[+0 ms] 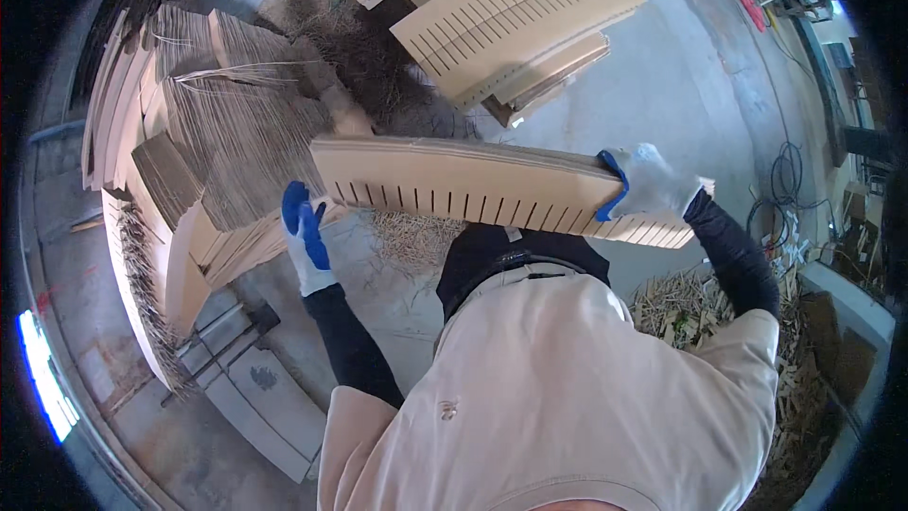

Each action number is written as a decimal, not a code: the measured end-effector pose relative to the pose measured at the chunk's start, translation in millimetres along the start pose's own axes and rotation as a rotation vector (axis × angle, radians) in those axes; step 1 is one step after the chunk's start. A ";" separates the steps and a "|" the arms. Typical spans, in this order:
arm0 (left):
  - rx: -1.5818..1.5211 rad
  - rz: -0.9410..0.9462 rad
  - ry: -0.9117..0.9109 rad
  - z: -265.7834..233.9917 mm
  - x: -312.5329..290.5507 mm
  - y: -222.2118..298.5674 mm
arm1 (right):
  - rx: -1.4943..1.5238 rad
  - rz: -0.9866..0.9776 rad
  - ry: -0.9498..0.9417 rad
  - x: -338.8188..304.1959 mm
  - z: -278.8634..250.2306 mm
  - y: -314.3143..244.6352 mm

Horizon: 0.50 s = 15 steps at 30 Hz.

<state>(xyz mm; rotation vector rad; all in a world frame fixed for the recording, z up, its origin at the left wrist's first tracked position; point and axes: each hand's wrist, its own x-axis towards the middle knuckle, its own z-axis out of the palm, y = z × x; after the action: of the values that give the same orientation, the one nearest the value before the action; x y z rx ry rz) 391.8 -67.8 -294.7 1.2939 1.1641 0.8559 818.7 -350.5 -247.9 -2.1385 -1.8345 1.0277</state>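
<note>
A long stack of slotted cardboard sheets (pixel 454 180) is held up level in front of my waist, with a row of dark slits along its lower edge. My right hand (pixel 648 185), in a white and blue work glove, is closed around the top edge near the stack's right end. Gloved the same way, my left hand (pixel 307 232) has its fingers stretched out by the lower left corner of the stack. Whether it touches the cardboard I cannot tell.
More slotted cardboard sheets (pixel 520 24) lie in piles ahead. On the left stands a large strapped bundle of cardboard (pixel 255 104). Cardboard scraps (pixel 695 308) cover the floor at the right, near a black cable (pixel 785 175). Pale panels (pixel 265 407) lie at the lower left.
</note>
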 end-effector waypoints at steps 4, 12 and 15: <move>0.240 -0.163 -0.340 23.6 -5.1 13.4 | -0.079 -0.095 -0.081 0.1 -26.8 23.1; 0.060 -0.363 -0.224 58.9 -37.7 -23.2 | 0.088 -0.178 -0.103 12.9 -59.8 59.1; -0.029 -0.318 -0.213 74.3 -26.5 -44.7 | 0.017 -0.126 -0.207 30.9 -79.2 69.4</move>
<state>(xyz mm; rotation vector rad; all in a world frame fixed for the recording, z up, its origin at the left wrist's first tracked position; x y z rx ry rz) 450.7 -118.4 -341.5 1.1083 1.1428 0.4887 921.6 -314.2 -236.3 -1.9408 -2.0125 1.2709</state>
